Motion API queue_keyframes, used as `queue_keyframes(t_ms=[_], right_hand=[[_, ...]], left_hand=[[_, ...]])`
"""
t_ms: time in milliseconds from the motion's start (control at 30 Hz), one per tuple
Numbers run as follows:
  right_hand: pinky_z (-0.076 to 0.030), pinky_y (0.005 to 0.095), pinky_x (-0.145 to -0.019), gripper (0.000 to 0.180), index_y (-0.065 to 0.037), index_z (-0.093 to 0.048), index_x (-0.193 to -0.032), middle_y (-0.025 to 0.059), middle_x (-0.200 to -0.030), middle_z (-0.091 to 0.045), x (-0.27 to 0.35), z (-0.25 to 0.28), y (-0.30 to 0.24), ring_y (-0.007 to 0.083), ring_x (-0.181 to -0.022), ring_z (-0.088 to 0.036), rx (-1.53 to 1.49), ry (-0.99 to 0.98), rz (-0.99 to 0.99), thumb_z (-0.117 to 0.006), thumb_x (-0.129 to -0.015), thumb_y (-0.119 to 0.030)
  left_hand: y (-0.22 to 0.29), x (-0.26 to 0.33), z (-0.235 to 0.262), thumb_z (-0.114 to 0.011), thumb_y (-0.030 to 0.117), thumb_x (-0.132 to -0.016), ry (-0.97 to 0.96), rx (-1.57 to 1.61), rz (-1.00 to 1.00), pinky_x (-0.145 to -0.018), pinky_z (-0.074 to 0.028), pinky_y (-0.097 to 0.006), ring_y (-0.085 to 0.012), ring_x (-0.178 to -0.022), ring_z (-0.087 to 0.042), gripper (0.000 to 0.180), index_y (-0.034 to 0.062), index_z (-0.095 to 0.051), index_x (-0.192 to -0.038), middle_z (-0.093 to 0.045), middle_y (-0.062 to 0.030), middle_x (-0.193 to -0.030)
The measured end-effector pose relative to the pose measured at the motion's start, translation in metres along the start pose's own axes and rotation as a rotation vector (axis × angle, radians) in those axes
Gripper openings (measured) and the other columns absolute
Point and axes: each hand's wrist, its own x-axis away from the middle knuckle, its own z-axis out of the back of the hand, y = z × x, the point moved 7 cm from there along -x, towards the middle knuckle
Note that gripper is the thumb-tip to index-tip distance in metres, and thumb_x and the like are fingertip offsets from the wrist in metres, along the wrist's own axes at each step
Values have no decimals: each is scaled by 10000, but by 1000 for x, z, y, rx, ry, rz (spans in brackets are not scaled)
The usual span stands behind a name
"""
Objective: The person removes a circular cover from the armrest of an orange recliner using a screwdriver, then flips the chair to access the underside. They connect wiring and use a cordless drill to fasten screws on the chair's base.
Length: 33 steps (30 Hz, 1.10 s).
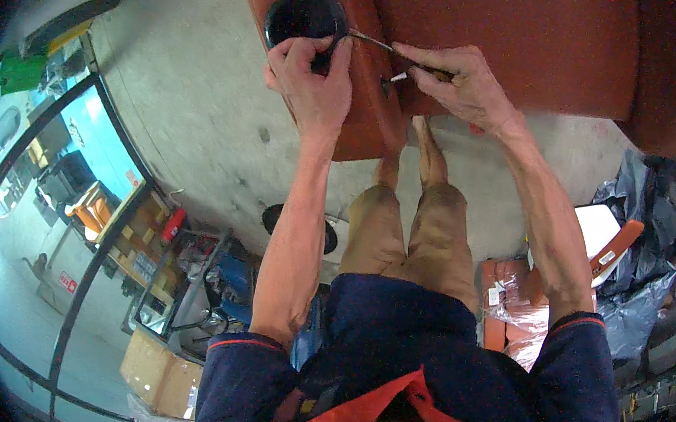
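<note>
A black round cup holder [307, 15] sits at the top of a reddish-brown padded armrest [362, 121]. My left hand [313, 86] is closed on its near rim, thumb and fingers pinching the edge. In my right hand [469, 88] is what looks like a thin screwdriver [371, 40], with a metal shaft and a dark handle partly hidden by the fingers. Its tip meets the right side of the cup holder's rim. A small white-tipped piece [398, 77] shows below the shaft, beside a dark spot on the armrest; its kind is unclear.
A wide reddish-brown seat [504, 29] extends right of the armrest. Plastic-wrapped brown pieces [505, 295] and dark plastic sheeting [641, 282] lie at the right. A black disc-like object [331, 235] is on the concrete floor [223, 113]. Left stand a cardboard box [158, 370] and a dark metal frame [102, 241].
</note>
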Motion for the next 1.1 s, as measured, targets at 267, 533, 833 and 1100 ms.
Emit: queue_keyframes(t_ms=[267,533,833,1100], right_hand=[[-429,293,-533,414,-113,-682,-1334,110,-624,-520,2,4,-12,92,-551,-447,-17,118,162,-697,-920,-108],[-448,305,-548,415,-102,-682,-1326,113,-625,-477,-3,4,-4,101,-565,-459,-97,61,63,-697,-911,-114],[-490,310,-596,414,-119,-690,-1322,158,-674,-595,1,0,-3,135,-582,-553,-100,66,74,-712,-909,-120],[-502,306,-614,429,-119,-687,-1328,163,-737,-677,-2,-2,3,108,-608,-563,-124,44,-5,-718,-899,-117]], left_hand=[[-1,2,-4,-830,249,-828,-38,37,28,-1083,-287,-479,-269,-1153,-520,194,104,-722,-898,-653,-66,-1036],[1,3,2,-811,201,-828,-78,42,-52,-1083,-278,-470,-260,-1150,-532,186,113,-714,-961,-663,-43,-1053],[-8,1,1,-804,170,-828,-113,79,-47,-1074,-277,-467,-260,-1172,-513,192,119,-711,-988,-655,-31,-1066],[-5,2,0,-834,217,-817,4,47,-1,-1052,-300,-460,-268,-1145,-520,182,115,-724,-919,-651,-57,-1034]])
